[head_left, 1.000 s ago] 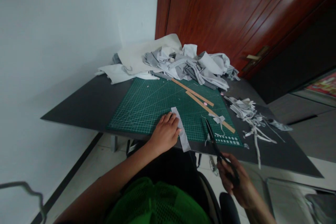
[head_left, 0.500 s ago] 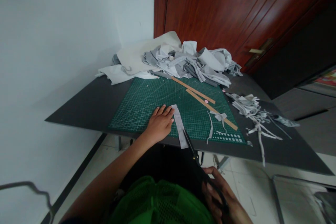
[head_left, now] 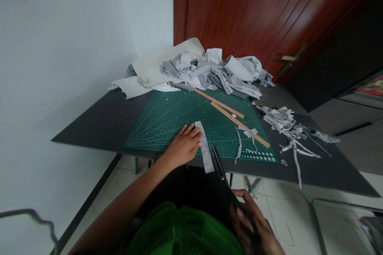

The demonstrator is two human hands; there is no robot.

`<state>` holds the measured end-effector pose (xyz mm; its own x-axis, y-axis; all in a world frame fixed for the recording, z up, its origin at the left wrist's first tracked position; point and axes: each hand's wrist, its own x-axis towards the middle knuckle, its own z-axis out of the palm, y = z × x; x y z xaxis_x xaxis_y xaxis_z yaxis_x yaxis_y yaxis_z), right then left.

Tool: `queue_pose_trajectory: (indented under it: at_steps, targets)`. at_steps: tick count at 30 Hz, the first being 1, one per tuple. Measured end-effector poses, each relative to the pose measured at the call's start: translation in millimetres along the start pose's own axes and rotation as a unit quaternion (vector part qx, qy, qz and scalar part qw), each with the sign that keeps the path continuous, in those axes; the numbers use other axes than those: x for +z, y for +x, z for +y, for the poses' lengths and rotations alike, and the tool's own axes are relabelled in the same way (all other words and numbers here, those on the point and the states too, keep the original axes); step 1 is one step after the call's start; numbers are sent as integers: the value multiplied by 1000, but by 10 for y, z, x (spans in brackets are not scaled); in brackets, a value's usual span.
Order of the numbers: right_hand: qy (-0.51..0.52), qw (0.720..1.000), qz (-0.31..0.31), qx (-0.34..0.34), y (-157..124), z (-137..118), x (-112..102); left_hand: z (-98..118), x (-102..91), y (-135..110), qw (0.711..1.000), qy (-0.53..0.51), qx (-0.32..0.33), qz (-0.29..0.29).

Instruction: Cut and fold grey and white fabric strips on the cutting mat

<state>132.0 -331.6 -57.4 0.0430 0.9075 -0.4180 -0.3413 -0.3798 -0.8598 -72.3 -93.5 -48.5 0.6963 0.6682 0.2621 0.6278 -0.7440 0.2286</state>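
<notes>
My left hand (head_left: 184, 145) lies flat on the green cutting mat (head_left: 167, 115), its fingertips touching a narrow light-grey fabric strip (head_left: 206, 155). The strip's lower end hangs past the mat's front edge. My right hand (head_left: 251, 219) is wrapped round the handles of black scissors (head_left: 220, 167). Their blades point up toward the mat, just right of the strip and apart from it. Part of the handles is hidden by my fingers.
Two wooden rulers (head_left: 239, 123) cross the mat, with thin fabric scraps (head_left: 239, 145) nearby. A heap of grey and white cloth (head_left: 209, 71) fills the back of the dark table (head_left: 98, 123). More scraps (head_left: 281, 119) lie at the right. A wooden door (head_left: 239, 12) stands behind.
The scissor blades have come away from the strip's edge, slightly to the right. My left hand has shifted a little right along with its fingers, now resting over the strip.
</notes>
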Motion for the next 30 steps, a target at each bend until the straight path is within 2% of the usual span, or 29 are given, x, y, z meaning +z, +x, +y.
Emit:
queue_pose_trajectory:
  at_steps: [4,8,14,21,30]
  targets:
    - [-19,1000,7,24,49,-32,54,13,-9,-20,999,-25,18,27]
    - [-16,1000,1,23,125,-75,117,43,-23,-19,999,-13,9,42]
    - [-10,1000,14,23,239,-177,177,72,-34,-17,999,2,-2,36]
    - [-35,999,1,20,383,-313,232,69,-15,-20,1000,5,0,20]
    - [-46,999,-2,6,489,-356,305,98,-34,-18,1000,6,-11,18]
